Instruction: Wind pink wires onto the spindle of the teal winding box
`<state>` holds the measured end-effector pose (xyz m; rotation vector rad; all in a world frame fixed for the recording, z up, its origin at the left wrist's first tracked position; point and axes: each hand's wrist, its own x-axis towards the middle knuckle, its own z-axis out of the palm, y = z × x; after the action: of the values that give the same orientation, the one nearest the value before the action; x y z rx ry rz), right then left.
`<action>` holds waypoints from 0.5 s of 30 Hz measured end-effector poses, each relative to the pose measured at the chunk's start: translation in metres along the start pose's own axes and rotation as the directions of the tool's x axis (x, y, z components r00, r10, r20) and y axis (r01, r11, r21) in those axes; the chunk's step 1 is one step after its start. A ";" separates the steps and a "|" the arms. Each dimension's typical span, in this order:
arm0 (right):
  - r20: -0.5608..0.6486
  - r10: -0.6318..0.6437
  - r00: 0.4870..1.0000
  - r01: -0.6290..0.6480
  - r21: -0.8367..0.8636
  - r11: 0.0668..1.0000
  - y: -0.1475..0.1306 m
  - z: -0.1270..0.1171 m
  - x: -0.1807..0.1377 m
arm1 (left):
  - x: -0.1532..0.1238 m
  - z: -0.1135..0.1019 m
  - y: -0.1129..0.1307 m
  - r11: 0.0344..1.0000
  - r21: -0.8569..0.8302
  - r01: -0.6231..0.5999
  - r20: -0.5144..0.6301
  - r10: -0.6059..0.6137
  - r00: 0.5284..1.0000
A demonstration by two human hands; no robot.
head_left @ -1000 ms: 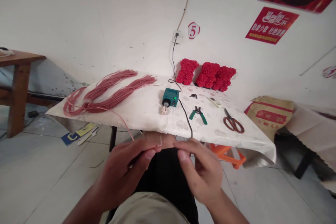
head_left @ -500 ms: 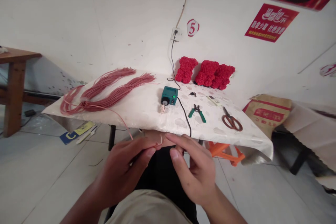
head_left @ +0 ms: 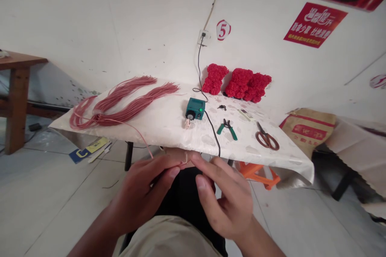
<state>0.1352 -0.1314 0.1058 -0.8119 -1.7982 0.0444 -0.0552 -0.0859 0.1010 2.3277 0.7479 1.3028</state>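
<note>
Right hand has closed in, its open grip just beside the left hand pinching pink wire.

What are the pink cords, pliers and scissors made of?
The pink cords look like smooth plastic-sheathed wire, by their even sheen; any core is hidden. The pliers seem steel with glossy green plastic grips. The scissors look like steel with rust-brown coated handles, though the finish is too small to confirm.

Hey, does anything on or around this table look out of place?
Yes. A blue and yellow card and papers lie on the floor under the white-covered table, as if dropped. Also, a single pink cord strays from the bundle of pink cords over the table edge toward the left hand.
</note>
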 end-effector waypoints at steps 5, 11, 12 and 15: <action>-0.005 0.031 1.000 -0.031 0.040 0.999 0.002 0.002 0.002 | -0.003 0.000 0.000 1.000 0.007 0.011 -0.016 -0.011 1.000; -0.003 -0.001 1.000 0.001 0.010 1.000 0.003 0.002 0.003 | -0.003 0.000 -0.001 1.000 0.027 0.007 0.003 -0.008 1.000; -0.009 -0.010 1.000 0.010 0.006 1.000 0.003 0.002 0.003 | -0.003 0.000 -0.002 1.000 0.031 0.001 0.011 -0.002 1.000; -0.014 -0.020 1.000 0.021 0.006 1.000 0.001 0.002 0.004 | -0.001 0.000 -0.004 0.999 0.042 -0.009 0.029 0.008 1.000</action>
<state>0.1333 -0.1284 0.1078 -0.7879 -1.7923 0.0304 -0.0564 -0.0835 0.0981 2.3797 0.7648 1.2662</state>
